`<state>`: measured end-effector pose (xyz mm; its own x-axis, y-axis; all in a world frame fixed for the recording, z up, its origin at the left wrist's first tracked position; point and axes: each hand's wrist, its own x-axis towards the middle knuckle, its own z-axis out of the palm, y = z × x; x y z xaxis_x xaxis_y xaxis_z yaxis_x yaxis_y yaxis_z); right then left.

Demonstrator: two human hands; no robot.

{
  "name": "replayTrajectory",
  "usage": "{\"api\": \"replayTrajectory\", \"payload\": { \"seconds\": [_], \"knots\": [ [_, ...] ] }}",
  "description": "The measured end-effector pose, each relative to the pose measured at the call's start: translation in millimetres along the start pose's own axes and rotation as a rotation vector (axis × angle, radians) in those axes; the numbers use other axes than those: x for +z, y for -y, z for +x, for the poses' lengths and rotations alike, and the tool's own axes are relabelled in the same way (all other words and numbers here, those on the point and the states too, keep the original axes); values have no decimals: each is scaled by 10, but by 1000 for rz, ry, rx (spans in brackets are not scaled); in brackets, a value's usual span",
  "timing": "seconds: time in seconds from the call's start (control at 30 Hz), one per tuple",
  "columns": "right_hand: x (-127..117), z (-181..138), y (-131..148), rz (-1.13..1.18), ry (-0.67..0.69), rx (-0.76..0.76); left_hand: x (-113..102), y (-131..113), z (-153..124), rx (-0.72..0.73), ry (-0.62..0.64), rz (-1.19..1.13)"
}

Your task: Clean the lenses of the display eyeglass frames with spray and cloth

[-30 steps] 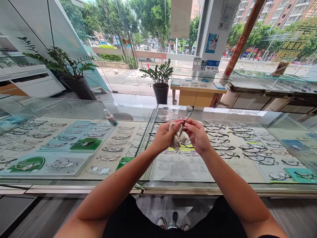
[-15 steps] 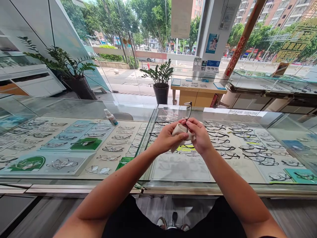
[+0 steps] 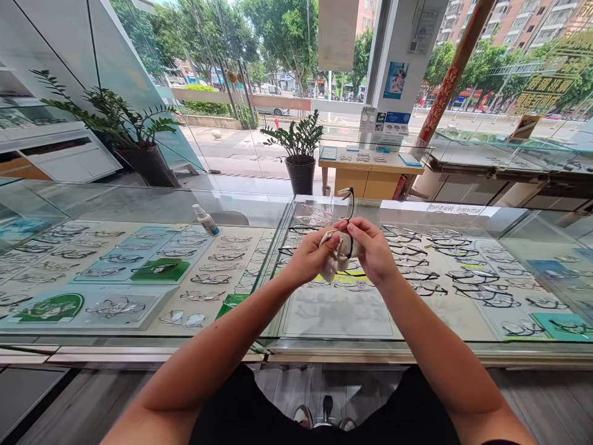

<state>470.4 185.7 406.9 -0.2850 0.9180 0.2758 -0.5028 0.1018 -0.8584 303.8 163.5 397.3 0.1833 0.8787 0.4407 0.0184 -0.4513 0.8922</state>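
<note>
A pair of dark-rimmed eyeglasses [image 3: 351,210] is held upright above the glass counter, one lens rim sticking up over my fingers. My right hand [image 3: 374,252] is closed on the frame near its middle, thumb and fingers pinching it. A pale cleaning cloth [image 3: 330,267] is bunched in my left hand [image 3: 306,261], whose thumb presses it against the lower lens. The cloth covers most of that lens, and some of my left fingers are hidden behind it.
Under the glass countertop [image 3: 338,345] lie many eyeglass frames in rows. A white spray bottle [image 3: 206,220] stands on the counter to the left. Beyond are a potted plant [image 3: 301,173], a larger one [image 3: 151,162] and a wooden display table [image 3: 356,180].
My left thumb and the cloth have shifted over the lower lens, so more of its dark rim shows. The glasses have tilted slightly and moved a little left.
</note>
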Motion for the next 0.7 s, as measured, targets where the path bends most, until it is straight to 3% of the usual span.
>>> {"api": "replayTrajectory", "payload": {
  "seconds": [0.13, 0.4, 0.57, 0.7],
  "knots": [
    [-12, 25, 11, 34, -21, 37, -17, 57, -13, -23, 81, -4],
    [83, -25, -104, 58, -4, 42, 38, 105, -10, 20, -136, -8],
    [108, -30, -198, -15, -43, -36, 90, 125, 2, 42, -331, 28],
    [85, 0, -212, -37, -53, -39, 91, 160, 35, 22, -324, 55]
  ]
}}
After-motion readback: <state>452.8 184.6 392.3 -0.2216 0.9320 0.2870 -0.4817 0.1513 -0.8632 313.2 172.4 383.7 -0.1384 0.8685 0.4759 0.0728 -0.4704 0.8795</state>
